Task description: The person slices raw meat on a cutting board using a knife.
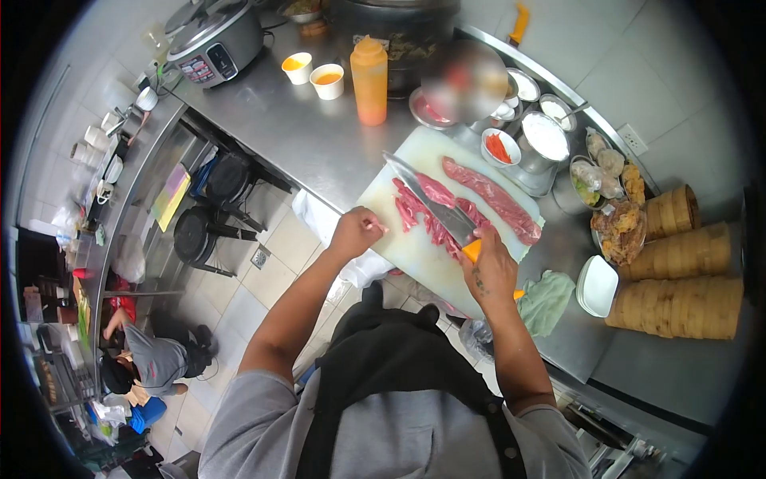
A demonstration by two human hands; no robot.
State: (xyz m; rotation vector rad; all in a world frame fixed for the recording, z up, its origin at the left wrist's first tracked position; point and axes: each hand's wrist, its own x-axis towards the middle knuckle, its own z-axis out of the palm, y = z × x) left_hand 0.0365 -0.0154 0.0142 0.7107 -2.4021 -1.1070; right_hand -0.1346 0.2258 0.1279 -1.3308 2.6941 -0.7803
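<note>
My right hand is wrapped round the orange handle of a large kitchen knife. Its wide blade lies slanted across the meat, tip pointing up and left. Thin strips of raw red meat are piled beside the blade, with an uncut piece along its far side. A longer slab of raw meat rests to the right on the white cutting board. At the board's left edge, my left hand is closed with curled fingers, apart from the meat; its inside is hidden.
An orange squeeze bottle and two paper cups stand behind the board. Right of it are a bowl of orange shreds, a green cloth, white trays and bamboo steamers. Another person is at the far left.
</note>
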